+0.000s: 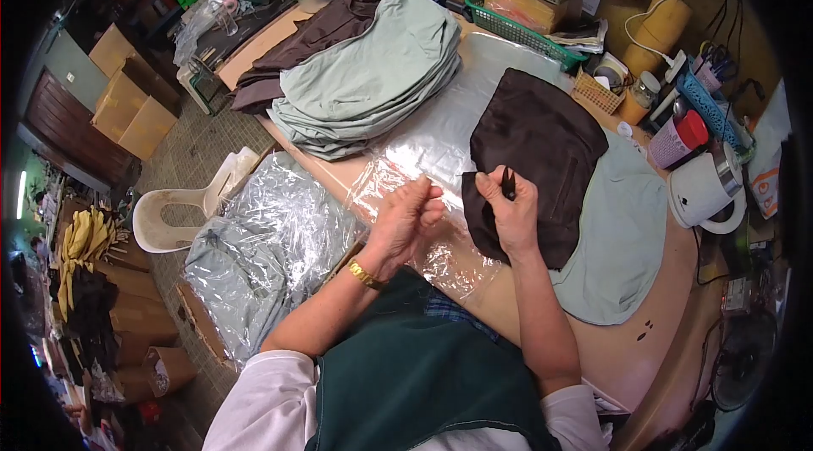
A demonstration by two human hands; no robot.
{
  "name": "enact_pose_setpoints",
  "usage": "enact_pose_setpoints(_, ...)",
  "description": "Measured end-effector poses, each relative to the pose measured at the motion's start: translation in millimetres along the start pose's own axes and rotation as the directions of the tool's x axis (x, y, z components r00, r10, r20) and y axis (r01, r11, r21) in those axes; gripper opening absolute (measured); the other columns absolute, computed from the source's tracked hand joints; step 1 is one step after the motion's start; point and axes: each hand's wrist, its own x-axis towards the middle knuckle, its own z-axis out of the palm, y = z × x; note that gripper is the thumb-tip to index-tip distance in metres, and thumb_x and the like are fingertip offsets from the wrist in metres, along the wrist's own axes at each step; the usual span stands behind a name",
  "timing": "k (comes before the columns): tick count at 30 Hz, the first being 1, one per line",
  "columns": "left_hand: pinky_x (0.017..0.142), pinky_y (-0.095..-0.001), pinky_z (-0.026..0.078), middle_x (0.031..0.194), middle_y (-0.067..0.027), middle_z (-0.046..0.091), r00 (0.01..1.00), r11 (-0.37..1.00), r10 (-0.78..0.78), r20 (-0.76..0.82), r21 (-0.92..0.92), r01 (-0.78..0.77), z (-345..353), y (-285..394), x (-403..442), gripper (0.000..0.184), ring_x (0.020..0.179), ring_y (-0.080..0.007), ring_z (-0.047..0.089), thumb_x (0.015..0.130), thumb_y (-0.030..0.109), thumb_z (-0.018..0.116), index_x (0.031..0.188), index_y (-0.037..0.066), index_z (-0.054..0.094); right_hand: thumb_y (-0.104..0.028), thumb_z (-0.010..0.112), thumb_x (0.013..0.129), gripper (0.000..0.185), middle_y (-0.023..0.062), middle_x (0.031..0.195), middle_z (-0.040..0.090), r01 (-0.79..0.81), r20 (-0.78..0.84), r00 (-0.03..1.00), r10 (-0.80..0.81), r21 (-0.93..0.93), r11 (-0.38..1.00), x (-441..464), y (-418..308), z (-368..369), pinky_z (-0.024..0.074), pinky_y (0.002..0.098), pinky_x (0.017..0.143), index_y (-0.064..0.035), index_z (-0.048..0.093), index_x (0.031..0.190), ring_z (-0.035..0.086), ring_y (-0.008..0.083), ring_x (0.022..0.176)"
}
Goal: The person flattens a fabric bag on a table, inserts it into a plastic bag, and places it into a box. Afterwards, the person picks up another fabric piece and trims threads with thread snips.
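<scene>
My right hand (511,207) is closed around a small black tool (508,183), over the left part of a dark brown fabric piece (542,146). Its thumb and finger meet at that fabric's left edge. To its left, my left hand (412,218) is raised above clear plastic (373,188), fingers curled together; anything between the fingertips is too small to make out. Under the brown piece, a pale green fabric piece (622,231) shows at the right.
Stacked pale green fabric (373,61) and dark brown fabric (262,70) lie at the table's far left. A plastic-covered bundle (271,239) is beside a white chair (161,210). Along the right edge stand a green basket (529,34), pink cup (677,138) and white kettle (703,188).
</scene>
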Motion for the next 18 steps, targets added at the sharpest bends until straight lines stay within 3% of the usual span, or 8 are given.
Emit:
enact_pose_setpoints(2,0.057,-0.02,0.051,0.098,-0.0063,0.064,0.981,0.994,-0.008,0.193,-0.108,0.03,-28,3,6,0.024,0.075,-0.0116,0.065,0.096,0.026,0.061,0.1,0.002,0.058,-0.019,0.07,0.089,0.029,-0.0085,0.06,0.046,-0.074,0.042,0.997,0.068,0.164,0.984,3,1,-7,0.0288,0.0224,0.051,-0.002,0.059,0.07,0.037,0.0014,0.058)
enact_pose_setpoints(4,0.059,-0.0203,0.048,0.111,-0.0068,0.06,0.981,1.0,0.014,0.192,0.01,-0.017,-15,9,2,0.029,0.077,-0.0104,0.062,0.095,0.025,0.062,0.113,0.002,0.058,-0.02,0.069,0.091,0.025,-0.0095,0.062,0.047,-0.07,0.06,0.996,0.062,0.154,0.986,2,1,-6,0.0285,0.0213,0.051,-0.0032,0.063,0.074,0.038,0.0007,0.058)
enact_pose_setpoints(6,0.064,-0.0199,0.049,0.124,-0.0079,0.054,0.923,0.83,0.214,0.319,0.439,-0.344,6,10,-4,0.043,0.082,-0.0083,0.061,0.094,0.021,0.064,0.132,0.005,0.052,-0.022,0.068,0.092,0.024,-0.0095,0.064,0.049,-0.272,0.231,0.95,0.211,0.278,0.921,-1,-4,-4,0.0288,0.0198,0.051,-0.0042,0.064,0.076,0.039,-0.0001,0.058)
enact_pose_setpoints(8,0.068,-0.0198,0.049,0.132,-0.009,0.048,0.887,0.786,0.218,0.407,0.465,-0.407,5,13,1,0.049,0.084,-0.0071,0.06,0.091,0.015,0.066,0.137,0.009,0.051,-0.022,0.068,0.092,0.02,-0.0098,0.066,0.049,-0.309,0.31,0.926,0.217,0.29,0.906,-4,-3,-3,0.0286,0.0187,0.051,-0.0055,0.064,0.081,0.039,-0.0007,0.058)
enact_pose_setpoints(10,0.067,-0.0197,0.049,0.13,-0.0089,0.05,0.763,0.628,0.357,0.539,0.466,-0.623,4,9,9,0.037,0.084,-0.0054,0.059,0.09,0.009,0.067,0.126,0.008,0.062,-0.019,0.068,0.091,0.017,-0.0089,0.07,0.05,-0.335,0.318,0.918,0.239,0.292,0.896,-4,-6,1,0.0322,0.0181,0.054,-0.0051,0.062,0.085,0.042,-0.0001,0.063)
enact_pose_setpoints(14,0.065,-0.019,0.049,0.119,-0.0094,0.058,0.828,0.797,0.386,0.406,0.306,-0.521,5,6,6,0.015,0.075,-0.0051,0.058,0.089,0.009,0.068,0.101,0.001,0.066,-0.015,0.071,0.089,0.02,-0.0064,0.079,0.052,-0.123,0.218,0.972,0.082,0.181,0.976,-4,-4,6,0.0388,0.0175,0.065,-0.0044,0.054,0.088,0.045,0.0009,0.074)
enact_pose_setpoints(15,0.064,-0.0213,0.049,0.105,-0.01,0.063,0.863,0.845,0.374,0.34,0.257,-0.468,11,7,1,0.012,0.072,-0.0073,0.059,0.091,0.011,0.066,0.094,0.002,0.058,-0.014,0.072,0.088,0.019,-0.0058,0.079,0.053,-0.167,0.217,0.968,0.128,0.171,0.971,-3,-4,3,0.0392,0.0173,0.065,-0.0033,0.058,0.09,0.047,0.0009,0.074)
enact_pose_setpoints(18,0.063,-0.0212,0.048,0.092,-0.0064,0.065,0.922,0.868,0.306,0.236,0.329,-0.372,7,4,-3,0.014,0.071,-0.0072,0.059,0.093,0.012,0.065,0.096,0.003,0.055,-0.011,0.073,0.086,0.016,-0.006,0.079,0.055,-0.136,0.159,0.981,0.11,0.161,0.978,-2,-12,2,0.0406,0.0182,0.063,-0.0017,0.062,0.092,0.049,0.0014,0.073)
